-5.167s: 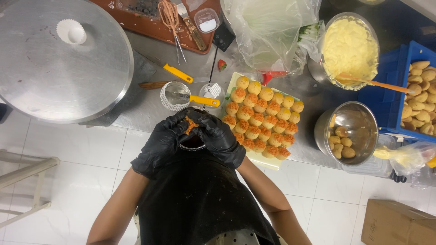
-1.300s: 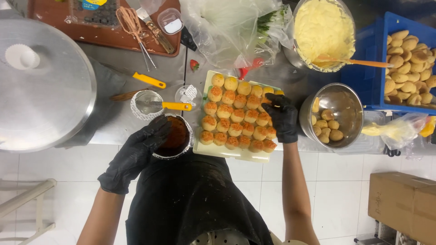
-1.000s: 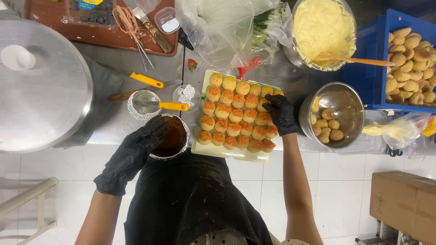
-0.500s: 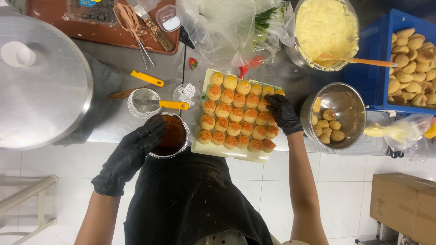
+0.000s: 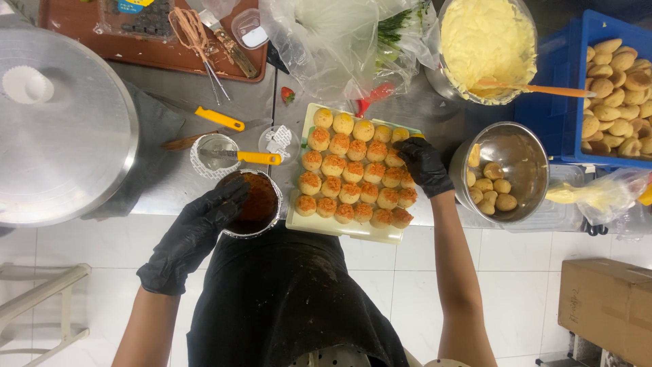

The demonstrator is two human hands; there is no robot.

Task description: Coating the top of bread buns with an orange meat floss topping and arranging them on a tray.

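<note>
Left hand [image 5: 193,238], black-gloved, lower left of centre: fingers dip into the small round tin [image 5: 252,204] of reddish-orange crumb at the bench edge; whether they pinch any crumb cannot be told.

Right hand [image 5: 424,163], also gloved, right of centre: fingers curled down on the right edge of the pale tray [image 5: 339,230], touching the buns there; gripping one or just steadying, cannot tell.

Tray sits centre frame, filled with rows of small round buns [image 5: 353,177]. Most carry orange crumb; a few in the top row look plain.

Step in hand, as judged: topping the buns with crumb. Next move would call for a small pinch carried from the tin to a bare bun, placed without scattering.

Packages and labels:
- clear plastic box [image 5: 132,17], blue label, on the brown tray, upper left
- crumpled clear plastic bags [image 5: 326,41], top centre
- blue crate [image 5: 577,88] of plain buns, right edge
- brown cardboard box [image 5: 604,306] on the floor, lower right, small pale label on its side
</note>
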